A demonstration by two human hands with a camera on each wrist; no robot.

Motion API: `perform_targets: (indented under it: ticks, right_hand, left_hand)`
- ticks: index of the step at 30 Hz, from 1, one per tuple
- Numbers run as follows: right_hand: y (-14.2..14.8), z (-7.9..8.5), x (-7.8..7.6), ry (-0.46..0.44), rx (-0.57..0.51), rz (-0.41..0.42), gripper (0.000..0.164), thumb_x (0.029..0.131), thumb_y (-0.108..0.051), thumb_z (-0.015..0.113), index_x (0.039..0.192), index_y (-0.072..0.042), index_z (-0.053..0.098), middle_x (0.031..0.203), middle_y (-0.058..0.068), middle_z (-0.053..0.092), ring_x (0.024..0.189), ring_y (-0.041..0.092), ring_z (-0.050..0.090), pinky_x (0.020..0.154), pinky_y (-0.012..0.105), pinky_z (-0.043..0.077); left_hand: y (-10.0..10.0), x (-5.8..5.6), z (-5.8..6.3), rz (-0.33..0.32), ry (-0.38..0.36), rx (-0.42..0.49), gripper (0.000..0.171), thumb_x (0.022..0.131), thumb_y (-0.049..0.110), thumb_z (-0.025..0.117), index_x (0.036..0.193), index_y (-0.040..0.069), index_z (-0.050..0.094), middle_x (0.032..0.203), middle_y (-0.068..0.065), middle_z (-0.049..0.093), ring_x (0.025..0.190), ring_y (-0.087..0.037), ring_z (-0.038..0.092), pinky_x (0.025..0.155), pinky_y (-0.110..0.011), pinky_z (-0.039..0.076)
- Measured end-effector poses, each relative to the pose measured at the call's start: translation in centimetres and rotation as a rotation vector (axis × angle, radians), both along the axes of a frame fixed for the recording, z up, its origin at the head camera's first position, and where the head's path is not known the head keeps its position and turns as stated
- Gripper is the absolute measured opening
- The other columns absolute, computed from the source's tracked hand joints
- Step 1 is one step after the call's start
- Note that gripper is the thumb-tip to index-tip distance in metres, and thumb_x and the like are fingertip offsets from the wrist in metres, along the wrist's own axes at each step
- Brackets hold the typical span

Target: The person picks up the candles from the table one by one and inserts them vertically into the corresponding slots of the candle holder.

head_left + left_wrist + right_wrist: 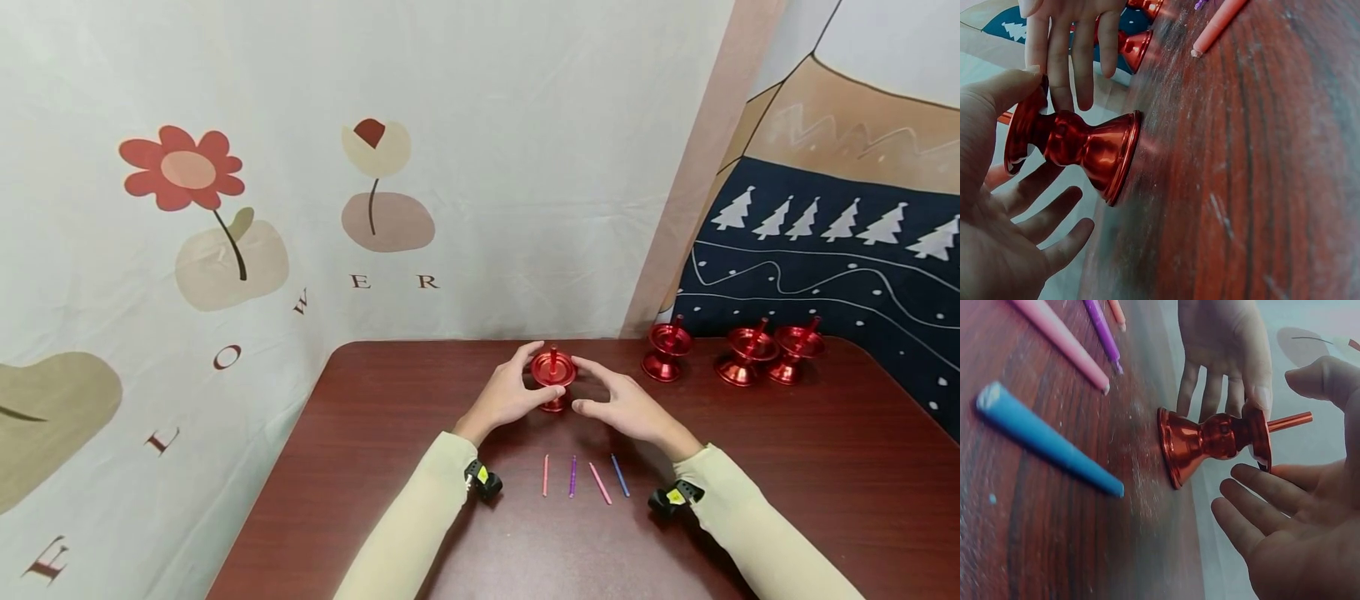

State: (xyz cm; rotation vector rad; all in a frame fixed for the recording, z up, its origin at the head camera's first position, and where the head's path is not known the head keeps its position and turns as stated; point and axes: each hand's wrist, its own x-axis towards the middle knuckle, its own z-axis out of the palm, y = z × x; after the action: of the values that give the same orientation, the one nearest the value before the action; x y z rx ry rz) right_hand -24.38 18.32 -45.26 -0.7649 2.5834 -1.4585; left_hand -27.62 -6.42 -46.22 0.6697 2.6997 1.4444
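Head view: red metallic candle holder upright near far edge of table, between left hand and right hand; four thin candles lie in front; three matching holders off right. Left wrist: left thumb, fingers pinch dish rim. Right wrist: right fingers spread, thumb clear, gripping nothing.

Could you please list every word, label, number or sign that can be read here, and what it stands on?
"F L O W E R", spaced letters on the pale wall cloth.
Yellow patches on the wrist cameras: any marking is too small to read.
Leftmost red candle holder and thin candles: no lettering visible.
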Motion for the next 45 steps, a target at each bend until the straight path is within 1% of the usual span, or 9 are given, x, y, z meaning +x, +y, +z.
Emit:
perform_targets:
  ticks: [8, 11, 19, 21, 26, 29, 31, 38, 45]
  right_hand:
    - [0.3, 0.1, 0.7, -0.049, -0.023, 0.039, 0.074, 0.102, -0.022, 0.073, 0.167, -0.002, 0.043, 0.161, 0.024, 0.054, 0.145, 0.045, 0.055, 0.114, 0.066, 0.047]
    - [0.8, 0.2, 1.1, -0.055, -0.05, 0.048, 0.073, 0.103, -0.018, 0.074, 0.165, 0.001, 0.043, 0.158, 0.026, 0.056, 0.143, 0.047, 0.057, 0.113, 0.064, 0.049]
    - [2.6, 0.5, 3.2, -0.106, -0.041, 0.006, 0.062, 0.098, -0.014, 0.08, 0.152, 0.005, 0.055, 0.136, 0.023, 0.071, 0.123, 0.038, 0.071, 0.096, 0.035, 0.059]
    - [3.1, 0.6, 3.8, -0.112, -0.017, -0.006, 0.06, 0.096, -0.014, 0.082, 0.147, 0.005, 0.058, 0.129, 0.02, 0.074, 0.115, 0.034, 0.074, 0.091, 0.031, 0.059]
    - [4.0, 0.6, 5.5, -0.14, 0.04, -0.02, 0.056, 0.09, -0.011, 0.086, 0.137, 0.006, 0.062, 0.111, 0.011, 0.075, 0.093, 0.02, 0.075, 0.075, 0.029, 0.058]
    - [4.4, 0.6, 6.4, -0.144, 0.103, -0.022, 0.051, 0.086, -0.011, 0.089, 0.128, 0.005, 0.066, 0.1, 0.005, 0.073, 0.081, 0.014, 0.072, 0.068, 0.029, 0.056]
    - [4.4, 0.5, 6.9, -0.114, 0.165, -0.032, 0.046, 0.083, -0.014, 0.093, 0.119, 0.001, 0.069, 0.092, -0.001, 0.071, 0.076, 0.008, 0.067, 0.065, 0.027, 0.053]
    - [3.9, 0.0, 8.0, -0.032, 0.299, -0.063, 0.033, 0.075, -0.018, 0.099, 0.093, -0.011, 0.072, 0.074, -0.012, 0.063, 0.067, 0.002, 0.056, 0.061, 0.026, 0.047]
    - [3.5, -0.1, 8.0, -0.008, 0.352, -0.084, 0.025, 0.076, -0.014, 0.096, 0.083, -0.017, 0.073, 0.07, -0.014, 0.061, 0.065, 0.002, 0.054, 0.059, 0.026, 0.044]
  left_hand:
    - [-0.3, 0.3, -0.1, -0.01, -0.022, 0.018, 0.081, 0.097, 0.037, 0.085, 0.164, 0.012, 0.047, 0.149, -0.011, 0.068, 0.135, -0.025, 0.066, 0.112, -0.047, 0.052]
    - [-0.4, 0.4, -0.2, -0.009, -0.029, 0.015, 0.08, 0.097, 0.036, 0.085, 0.164, 0.013, 0.047, 0.147, -0.011, 0.068, 0.134, -0.024, 0.067, 0.111, -0.046, 0.053]
    - [-1.1, 0.8, -0.1, -0.002, -0.021, 0.032, 0.077, 0.096, 0.034, 0.085, 0.161, 0.013, 0.05, 0.142, -0.012, 0.07, 0.126, -0.026, 0.071, 0.109, -0.045, 0.054]
    - [-1.4, 0.9, -0.1, -0.002, -0.02, 0.026, 0.076, 0.096, 0.034, 0.085, 0.161, 0.014, 0.05, 0.142, -0.012, 0.07, 0.125, -0.026, 0.072, 0.108, -0.045, 0.054]
    - [-1.8, 1.1, 0.1, -0.004, -0.022, 0.024, 0.078, 0.096, 0.033, 0.085, 0.161, 0.011, 0.049, 0.142, -0.012, 0.07, 0.124, -0.026, 0.072, 0.108, -0.046, 0.055]
    - [-2.0, 1.2, 0.1, -0.002, -0.028, 0.022, 0.079, 0.096, 0.033, 0.085, 0.161, 0.009, 0.049, 0.143, -0.013, 0.069, 0.125, -0.027, 0.072, 0.109, -0.046, 0.055]
    - [-2.1, 1.3, 0.0, 0.0, -0.034, 0.024, 0.079, 0.096, 0.033, 0.085, 0.161, 0.01, 0.049, 0.144, -0.013, 0.068, 0.125, -0.028, 0.072, 0.109, -0.046, 0.055]
    - [-2.6, 1.6, 0.0, 0.003, -0.041, 0.028, 0.079, 0.095, 0.033, 0.086, 0.161, 0.011, 0.049, 0.144, -0.013, 0.069, 0.125, -0.028, 0.072, 0.108, -0.047, 0.055]
    - [-3.3, 1.8, 0.0, -0.01, -0.033, 0.02, 0.08, 0.095, 0.034, 0.086, 0.161, 0.009, 0.049, 0.147, -0.013, 0.067, 0.13, -0.029, 0.069, 0.111, -0.05, 0.053]
